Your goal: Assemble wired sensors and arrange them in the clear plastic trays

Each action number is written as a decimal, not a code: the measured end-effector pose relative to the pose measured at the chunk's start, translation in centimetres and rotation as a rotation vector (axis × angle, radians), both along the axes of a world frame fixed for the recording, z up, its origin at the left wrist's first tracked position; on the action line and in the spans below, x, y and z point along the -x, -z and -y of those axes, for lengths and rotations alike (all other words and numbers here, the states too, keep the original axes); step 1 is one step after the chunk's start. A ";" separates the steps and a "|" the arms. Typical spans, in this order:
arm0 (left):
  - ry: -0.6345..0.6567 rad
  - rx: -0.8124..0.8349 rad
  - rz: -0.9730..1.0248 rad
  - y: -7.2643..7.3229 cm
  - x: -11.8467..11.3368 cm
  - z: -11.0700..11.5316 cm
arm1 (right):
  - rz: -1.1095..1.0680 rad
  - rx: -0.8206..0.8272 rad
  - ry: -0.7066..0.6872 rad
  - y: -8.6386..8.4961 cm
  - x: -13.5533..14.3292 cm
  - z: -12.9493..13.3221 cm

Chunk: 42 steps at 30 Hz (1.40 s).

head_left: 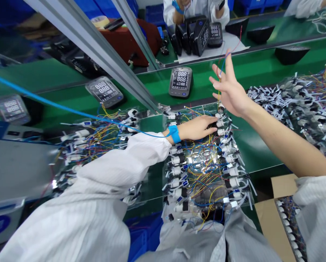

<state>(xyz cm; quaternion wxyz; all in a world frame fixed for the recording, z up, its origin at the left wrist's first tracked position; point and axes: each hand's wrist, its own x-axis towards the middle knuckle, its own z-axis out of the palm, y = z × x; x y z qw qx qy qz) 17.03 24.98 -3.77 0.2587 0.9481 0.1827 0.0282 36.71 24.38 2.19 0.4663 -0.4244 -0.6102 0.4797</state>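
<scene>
My left hand, with a blue strap on its wrist, lies flat over a double row of small white-and-black cylindrical parts with wires. Its fingers are stretched out, their tips at a white cylindrical part in the right-hand row. Raised just beyond, my right hand has its fingers spread. Thin red, blue and yellow wires rise past these fingers, and no firm grip on them shows. Between the rows, tangled wires lie over clear plastic.
Black display units stand on the green belt behind a metal post. More wired parts lie left and right. A cardboard box sits low right. Across the belt, a person in white works behind several display units.
</scene>
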 end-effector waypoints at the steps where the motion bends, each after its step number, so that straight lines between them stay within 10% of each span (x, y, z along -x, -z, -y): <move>1: -0.013 0.002 0.014 -0.1 -0.1 0.0 | 0.014 -0.004 0.024 0.4 0.0 0.2; 9: -0.331 -0.149 0.055 0.1 -1.3 -2.3 | 0.079 0.015 0.134 2.7 0.6 0.5; 15: -0.199 -0.112 -0.195 0.2 -1.3 -3.5 | 0.235 0.058 -0.027 2.2 -1.7 2.7; 18: -0.187 -0.072 -0.203 -0.2 -0.5 -3.4 | 0.402 -0.001 0.102 2.3 -4.9 2.7; 24: -0.229 -0.125 -0.179 -1.8 1.8 -2.7 | 0.875 -0.066 0.272 6.7 -8.6 -1.5; 34: -0.228 -0.040 0.052 -9.5 10.5 6.9 | 1.026 0.249 0.407 8.5 -5.7 -8.8; 42: -0.473 0.107 0.124 -8.4 19.5 15.7 | 0.764 -0.246 0.176 7.8 -4.5 -3.4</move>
